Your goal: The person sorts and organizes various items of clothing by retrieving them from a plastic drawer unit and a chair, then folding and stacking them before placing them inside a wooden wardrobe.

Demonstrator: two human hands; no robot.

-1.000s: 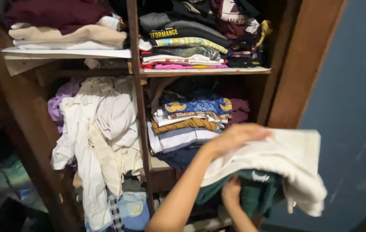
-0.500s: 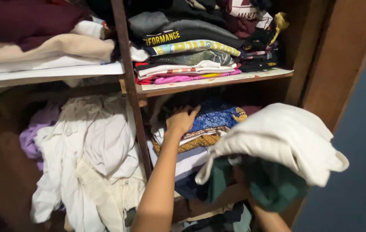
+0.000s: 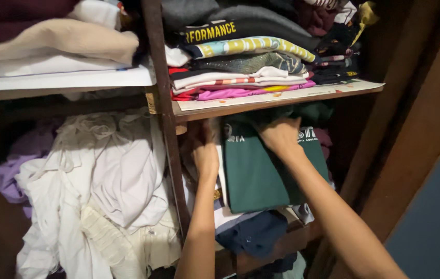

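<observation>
A folded dark green garment (image 3: 259, 178) with white print lies on top of the stack in the middle right compartment of a wooden wardrobe. My right hand (image 3: 280, 135) presses on the far end of the garment, fingers curled over its back edge under the shelf board (image 3: 282, 101). My left hand (image 3: 204, 151) is against the left side of the same stack, next to a white folded edge (image 3: 221, 170). Its fingers reach into the dark of the compartment and are hidden. A dark blue garment (image 3: 253, 232) lies lower in the stack.
A heap of crumpled white and lilac clothes (image 3: 101, 181) fills the left compartment. Folded striped, pink and black shirts (image 3: 240, 67) sit on the shelf above, beige and white ones (image 3: 49, 49) at upper left. A wooden upright (image 3: 165, 129) divides the compartments; the wardrobe side (image 3: 411, 129) stands right.
The bundle of white and green clothes I held out in front has gone into the compartment, green garment on top. My right hand moved onto it, and the view moved closer.
</observation>
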